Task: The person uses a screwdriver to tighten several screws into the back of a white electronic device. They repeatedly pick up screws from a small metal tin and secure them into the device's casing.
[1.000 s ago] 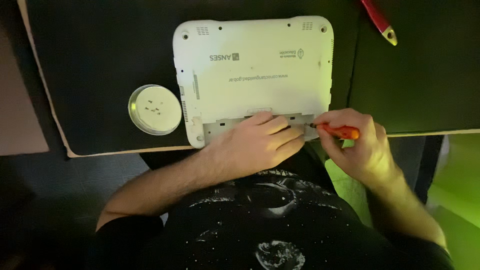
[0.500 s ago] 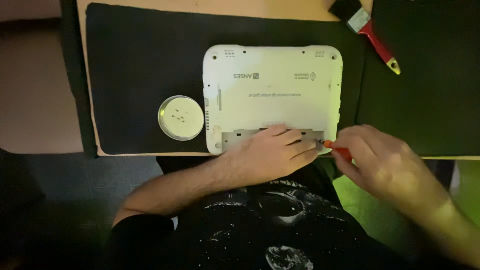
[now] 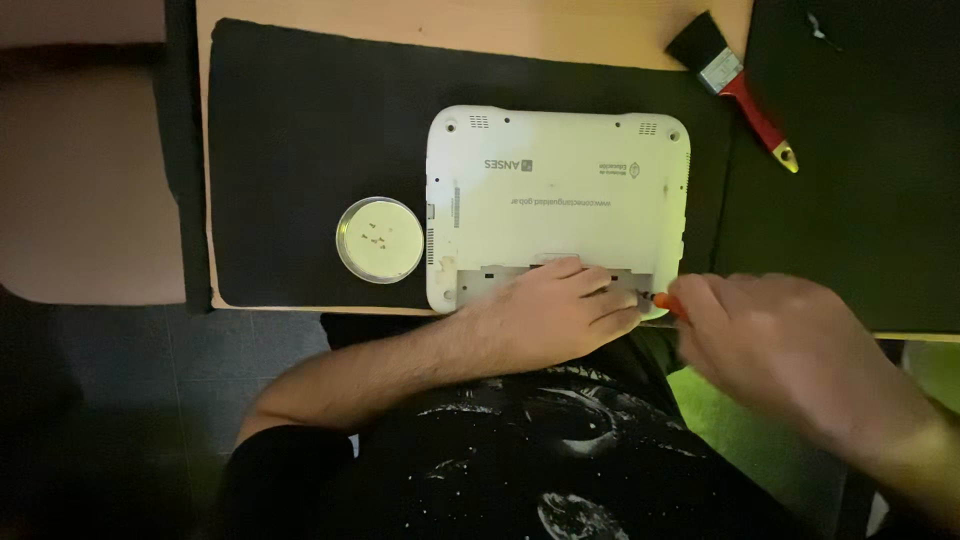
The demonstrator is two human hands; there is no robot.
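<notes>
White laptop (image 3: 558, 200) lies bottom-up on a black mat (image 3: 310, 150) on the wooden bench (image 3: 450, 30), its near edge at the bench's front edge. Left hand (image 3: 555, 315) lies palm-down on the laptop's near edge, over the open recessed bay, fingers (image 3: 600, 290) together and flat, holding nothing, just pressing the case. Right hand (image 3: 780, 340) is just beside it on the right, fingers curled tight around a small screwdriver (image 3: 668, 303) with an orange handle (only a short bit of handle and the dark shaft show); its tip sits at the laptop's near right corner, right by the left fingertips. The right hand is blurred. Left of the laptop, just beside it on the mat, a round clear dish (image 3: 380, 240) holds a few small screws (image 3: 376, 238). Far right on the bench, a paintbrush (image 3: 740, 85) with red handle and black bristles lies slanted, well apart from both hands.
</notes>
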